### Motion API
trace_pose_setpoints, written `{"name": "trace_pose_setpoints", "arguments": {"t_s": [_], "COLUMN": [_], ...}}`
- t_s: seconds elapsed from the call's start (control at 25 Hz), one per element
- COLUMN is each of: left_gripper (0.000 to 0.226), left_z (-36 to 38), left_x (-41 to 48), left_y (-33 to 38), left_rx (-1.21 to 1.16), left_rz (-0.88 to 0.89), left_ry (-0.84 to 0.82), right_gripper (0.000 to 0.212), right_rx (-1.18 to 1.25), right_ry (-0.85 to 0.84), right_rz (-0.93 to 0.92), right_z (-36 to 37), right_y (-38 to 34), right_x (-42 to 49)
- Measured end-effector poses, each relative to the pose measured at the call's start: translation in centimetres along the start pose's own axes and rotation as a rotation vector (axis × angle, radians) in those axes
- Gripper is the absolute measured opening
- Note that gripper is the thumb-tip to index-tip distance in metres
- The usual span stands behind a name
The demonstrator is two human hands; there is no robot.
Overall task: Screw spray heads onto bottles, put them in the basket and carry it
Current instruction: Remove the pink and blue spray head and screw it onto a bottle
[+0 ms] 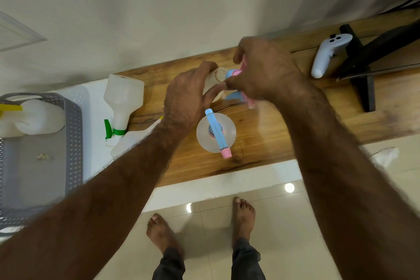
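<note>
Head cam: both hands working at a bottle neck.
Left hand (188, 95) gripping clear bottle (216, 82); right hand (266, 73) holding pink/blue spray head (236, 75) w/ fingers closed, just beside it.

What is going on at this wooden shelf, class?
A person is fitting a pink and blue spray head onto a bottle: the left hand holds the bottle, the right hand holds the head. One finished bottle stands nearer. A green-headed bottle lies beside the grey basket, which already holds one.
</note>
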State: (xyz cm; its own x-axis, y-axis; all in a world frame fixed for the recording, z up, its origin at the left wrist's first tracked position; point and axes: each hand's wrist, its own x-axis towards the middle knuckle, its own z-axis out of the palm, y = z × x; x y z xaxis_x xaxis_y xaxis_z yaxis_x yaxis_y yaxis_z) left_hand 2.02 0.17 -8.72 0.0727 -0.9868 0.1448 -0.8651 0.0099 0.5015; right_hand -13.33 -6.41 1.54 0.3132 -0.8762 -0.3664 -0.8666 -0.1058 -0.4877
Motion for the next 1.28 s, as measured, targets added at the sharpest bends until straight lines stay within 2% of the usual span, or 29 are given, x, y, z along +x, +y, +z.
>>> {"name": "trace_pose_setpoints", "arguments": {"t_s": [0.08, 0.2, 0.28, 0.44, 0.52, 0.68, 0.76, 0.84, 0.92, 1.04, 1.16, 1.28], "left_gripper": [0.046, 0.046, 0.044, 0.039, 0.037, 0.037, 0.036, 0.035, 0.037, 0.039, 0.043, 0.044], "left_z": [0.2, 0.1, -0.1, 0.1, 0.6, 1.6, 1.8, 1.8, 1.8, 1.7, 1.6, 1.5], "left_x": [-0.1, -0.1, -0.1, -0.4, -0.6, -0.5, -0.5, -0.6, -0.5, -0.6, -0.7, -0.5], "left_y": [-0.6, -1.5, -1.5, -2.2, -2.2, -2.0, -2.2, -2.6, -2.8, -2.8, -2.8, -3.0], "left_rx": [-0.005, -0.037, -0.073, -0.178, -0.261, -0.382, -0.399, -0.403, -0.385, -0.341, -0.315, -0.305], "left_rz": [-0.012, -0.045, -0.055, -0.126, -0.181, -0.264, -0.269, -0.270, -0.274, -0.253, -0.237, -0.216], "left_ry": [0.003, 0.034, 0.056, 0.107, 0.125, 0.152, 0.149, 0.138, 0.123, 0.130, 0.115, 0.113], "right_gripper": [0.044, 0.023, 0.017, 0.024, 0.025, 0.019, 0.032, 0.051, 0.060, 0.045, 0.029, 0.048], "right_rx": [-0.040, -0.094, -0.115, -0.061, 0.085, 0.633, 0.691, 0.658, 0.607, 0.459, 0.167, 0.102], "right_ry": [0.040, 0.085, 0.089, 0.096, 0.085, -0.008, -0.111, -0.201, -0.259, -0.157, 0.015, -0.051], "right_rz": [-0.030, -0.118, -0.185, -0.211, -0.171, -0.114, -0.180, -0.237, -0.286, -0.425, -0.502, -0.540], "right_z": [1.0, 2.2, 2.7, 3.7, 4.4, 4.9, 5.1, 5.1, 4.7, 4.4, 4.1, 3.2], "right_y": [-0.8, -1.4, -1.7, -2.8, -2.6, -0.3, 0.9, 2.1, 2.7, 2.3, 1.7, 1.1], "right_x": [1.2, 2.3, 2.7, 3.5, 3.8, 2.6, 2.0, 2.0, 2.3, 2.9, 4.0, 4.8]}}
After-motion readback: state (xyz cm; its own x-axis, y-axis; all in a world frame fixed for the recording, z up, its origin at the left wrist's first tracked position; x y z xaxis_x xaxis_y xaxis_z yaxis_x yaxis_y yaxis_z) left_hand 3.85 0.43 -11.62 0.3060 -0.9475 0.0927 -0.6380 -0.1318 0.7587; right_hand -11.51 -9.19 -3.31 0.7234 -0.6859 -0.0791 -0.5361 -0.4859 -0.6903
